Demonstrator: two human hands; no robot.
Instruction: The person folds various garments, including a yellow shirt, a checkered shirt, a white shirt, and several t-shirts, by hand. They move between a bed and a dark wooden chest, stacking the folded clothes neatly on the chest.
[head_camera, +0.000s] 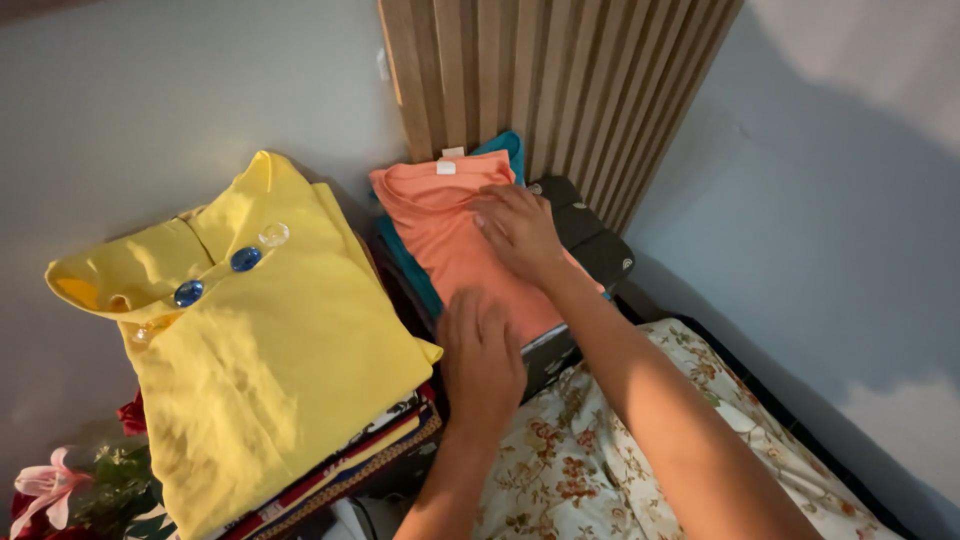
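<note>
Wooden slat panel (560, 80) backs the orange shirt (450, 230) pressed flat under both spread hands (515, 230).

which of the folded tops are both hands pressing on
The orange top by the slatted panel: the left hand and right hand lie flat on it. The yellow buttoned top lies untouched.

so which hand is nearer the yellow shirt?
Left. The left hand rests on the orange shirt's near end, beside the yellow shirt; the right hand lies farther up it.
</note>
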